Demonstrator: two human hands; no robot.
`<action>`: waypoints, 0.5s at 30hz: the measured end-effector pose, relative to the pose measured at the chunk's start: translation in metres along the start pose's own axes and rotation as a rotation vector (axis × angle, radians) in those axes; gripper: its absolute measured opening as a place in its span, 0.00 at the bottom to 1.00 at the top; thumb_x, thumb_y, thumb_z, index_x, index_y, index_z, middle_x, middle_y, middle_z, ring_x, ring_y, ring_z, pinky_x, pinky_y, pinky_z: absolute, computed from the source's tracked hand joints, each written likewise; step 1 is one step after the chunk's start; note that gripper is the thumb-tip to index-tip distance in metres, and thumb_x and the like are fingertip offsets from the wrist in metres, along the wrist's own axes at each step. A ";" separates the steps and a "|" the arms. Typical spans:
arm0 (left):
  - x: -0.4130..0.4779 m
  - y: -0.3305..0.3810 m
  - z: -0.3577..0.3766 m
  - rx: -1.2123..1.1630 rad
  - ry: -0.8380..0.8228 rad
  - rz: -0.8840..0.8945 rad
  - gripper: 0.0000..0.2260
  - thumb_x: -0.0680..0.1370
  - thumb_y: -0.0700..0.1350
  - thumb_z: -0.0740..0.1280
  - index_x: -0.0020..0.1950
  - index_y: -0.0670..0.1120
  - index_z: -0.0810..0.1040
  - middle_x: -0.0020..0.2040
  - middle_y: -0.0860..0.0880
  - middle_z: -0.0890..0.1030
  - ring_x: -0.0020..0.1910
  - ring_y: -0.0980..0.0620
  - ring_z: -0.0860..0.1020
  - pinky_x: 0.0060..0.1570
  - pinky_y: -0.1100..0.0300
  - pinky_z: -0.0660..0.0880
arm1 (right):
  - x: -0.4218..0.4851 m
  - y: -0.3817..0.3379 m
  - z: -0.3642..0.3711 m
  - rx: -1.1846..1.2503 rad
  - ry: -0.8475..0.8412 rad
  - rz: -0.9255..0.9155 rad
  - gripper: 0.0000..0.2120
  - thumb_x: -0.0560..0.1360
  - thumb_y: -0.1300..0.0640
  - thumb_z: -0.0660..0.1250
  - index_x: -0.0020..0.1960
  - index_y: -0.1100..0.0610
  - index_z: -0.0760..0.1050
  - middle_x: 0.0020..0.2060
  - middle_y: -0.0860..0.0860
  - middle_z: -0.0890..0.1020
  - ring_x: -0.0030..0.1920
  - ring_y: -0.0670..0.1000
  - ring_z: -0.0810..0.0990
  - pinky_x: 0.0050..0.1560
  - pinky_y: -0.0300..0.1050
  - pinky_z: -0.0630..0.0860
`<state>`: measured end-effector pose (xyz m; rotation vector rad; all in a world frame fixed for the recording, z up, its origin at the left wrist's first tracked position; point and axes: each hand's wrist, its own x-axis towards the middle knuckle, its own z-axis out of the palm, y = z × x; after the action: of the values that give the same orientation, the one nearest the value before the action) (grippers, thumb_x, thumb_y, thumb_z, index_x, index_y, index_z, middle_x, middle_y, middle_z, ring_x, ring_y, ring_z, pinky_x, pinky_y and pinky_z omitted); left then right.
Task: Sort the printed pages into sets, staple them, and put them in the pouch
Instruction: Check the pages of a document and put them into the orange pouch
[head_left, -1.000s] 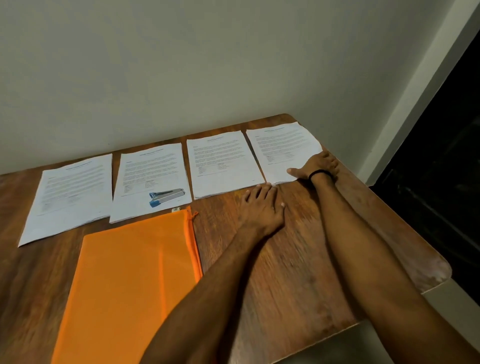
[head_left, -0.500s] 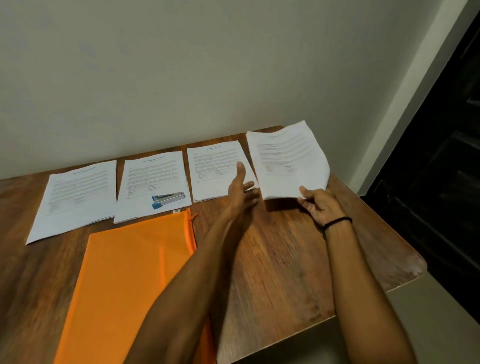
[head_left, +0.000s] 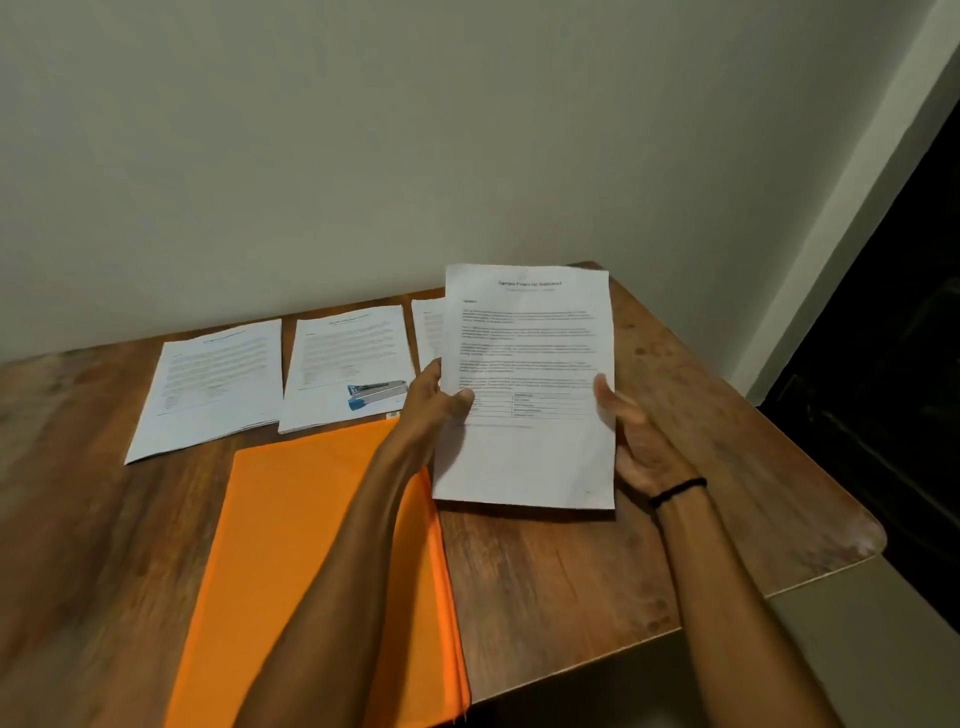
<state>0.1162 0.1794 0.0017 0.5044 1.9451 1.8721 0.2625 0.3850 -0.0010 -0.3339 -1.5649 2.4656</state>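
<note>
Up off the table (head_left: 571, 571), one printed set (head_left: 524, 457), grasped by left grip (head_left: 434, 402) and right grip (head_left: 639, 447). Stapler (head_left: 376, 393) atop another set (head_left: 343, 353).

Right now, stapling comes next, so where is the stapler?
In the head view the stapler lies left of centre, on the lower right corner of the second page set from the left, just beyond the orange pouch and left of the left hand.

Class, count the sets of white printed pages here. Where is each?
4. Three lie on the brown wooden table: the left set, the middle set under a blue-and-silver stapler, the third set mostly hidden. The left hand and right hand hold the fourth set.
</note>
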 end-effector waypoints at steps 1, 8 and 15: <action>-0.005 0.000 -0.002 0.023 -0.017 -0.012 0.18 0.79 0.35 0.67 0.67 0.50 0.74 0.59 0.51 0.82 0.57 0.51 0.82 0.52 0.57 0.82 | 0.005 0.002 0.007 -0.076 -0.021 0.012 0.18 0.83 0.54 0.63 0.71 0.57 0.73 0.67 0.57 0.78 0.67 0.59 0.77 0.69 0.59 0.72; -0.044 0.013 -0.024 0.187 0.150 -0.046 0.16 0.82 0.50 0.66 0.68 0.48 0.74 0.60 0.50 0.81 0.56 0.52 0.81 0.53 0.57 0.80 | 0.011 0.014 0.015 -0.184 -0.022 -0.055 0.19 0.78 0.67 0.69 0.68 0.61 0.74 0.63 0.58 0.81 0.62 0.61 0.81 0.62 0.60 0.78; -0.101 -0.047 -0.007 1.094 0.323 -0.308 0.32 0.77 0.65 0.65 0.70 0.43 0.68 0.66 0.40 0.72 0.64 0.39 0.72 0.56 0.46 0.73 | -0.005 0.024 -0.020 -0.247 0.043 0.048 0.20 0.76 0.64 0.70 0.67 0.60 0.76 0.60 0.56 0.83 0.60 0.60 0.82 0.56 0.53 0.81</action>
<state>0.1998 0.1192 -0.0416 0.1463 2.9563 0.5917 0.2718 0.3911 -0.0309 -0.4642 -1.8666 2.2845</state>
